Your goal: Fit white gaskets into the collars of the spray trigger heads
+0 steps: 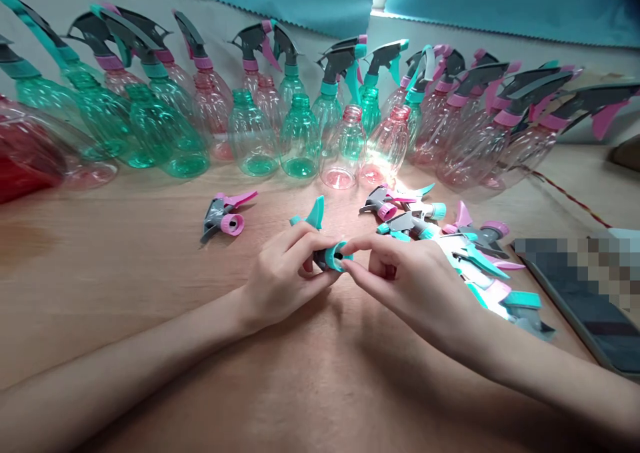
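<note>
My left hand point(285, 273) is closed around a grey and teal trigger spray head point(320, 258), whose teal trigger sticks up behind the fingers. The open end of its teal collar faces right. Thumb and forefinger of my right hand point(400, 266) pinch at the rim of that collar; anything small between them is too hard to make out. Left of my hands lies a grey and pink spray head point(223, 218). Close beyond my right hand is a pile of loose spray heads point(407, 223) in pink, teal, grey and white.
Along the back stand clear green bottles point(300, 136) and pink bottles point(344, 150), some open-necked, others topped with spray heads. A phone point(575, 300) lies at the right. Something red and see-through point(25, 153) stands at the far left. A twisted wire point(570, 198) runs behind the phone.
</note>
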`<state>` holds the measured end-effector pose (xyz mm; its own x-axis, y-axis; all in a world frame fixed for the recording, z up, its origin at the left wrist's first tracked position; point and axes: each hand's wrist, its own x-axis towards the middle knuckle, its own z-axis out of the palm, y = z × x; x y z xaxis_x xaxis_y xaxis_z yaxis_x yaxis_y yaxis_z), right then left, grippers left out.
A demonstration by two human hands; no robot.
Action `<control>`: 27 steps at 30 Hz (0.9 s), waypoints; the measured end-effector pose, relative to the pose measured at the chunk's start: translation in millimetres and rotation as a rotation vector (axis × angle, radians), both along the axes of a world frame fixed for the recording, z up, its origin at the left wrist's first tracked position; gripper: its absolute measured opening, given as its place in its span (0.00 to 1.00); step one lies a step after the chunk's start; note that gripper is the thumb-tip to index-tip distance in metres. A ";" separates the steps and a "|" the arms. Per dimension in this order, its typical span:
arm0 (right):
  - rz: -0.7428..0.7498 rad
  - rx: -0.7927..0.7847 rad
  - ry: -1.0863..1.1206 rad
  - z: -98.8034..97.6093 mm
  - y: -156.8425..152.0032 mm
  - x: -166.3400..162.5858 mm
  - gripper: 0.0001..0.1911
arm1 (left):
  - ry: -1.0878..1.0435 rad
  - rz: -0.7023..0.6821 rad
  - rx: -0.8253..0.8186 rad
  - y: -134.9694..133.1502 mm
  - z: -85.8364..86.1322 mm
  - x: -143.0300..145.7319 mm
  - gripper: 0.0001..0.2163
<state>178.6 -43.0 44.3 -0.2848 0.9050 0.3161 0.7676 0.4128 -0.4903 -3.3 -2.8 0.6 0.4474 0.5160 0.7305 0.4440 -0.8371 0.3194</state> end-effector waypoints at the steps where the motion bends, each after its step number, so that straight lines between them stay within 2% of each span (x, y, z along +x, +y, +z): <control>1: 0.000 0.028 0.003 -1.8 -0.9 -1.1 0.09 | -0.002 0.005 0.007 -0.9 0.1 0.2 0.08; 9: 0.071 0.145 -0.070 -7.7 -2.7 -1.2 0.08 | 0.022 0.017 -0.062 -11.2 2.7 -5.8 0.07; 17: 0.297 0.263 -0.215 -4.8 -4.9 0.1 0.11 | 0.048 -0.047 -0.199 -23.7 0.3 -23.2 0.11; 22: 0.404 0.231 -0.296 -2.0 -5.7 -3.9 0.12 | 0.076 -0.100 -0.249 -31.0 -1.7 -36.5 0.15; 27: 0.425 0.224 -0.241 -5.5 -7.1 -14.7 0.11 | 0.162 -0.100 -0.255 -38.1 5.2 -52.2 0.16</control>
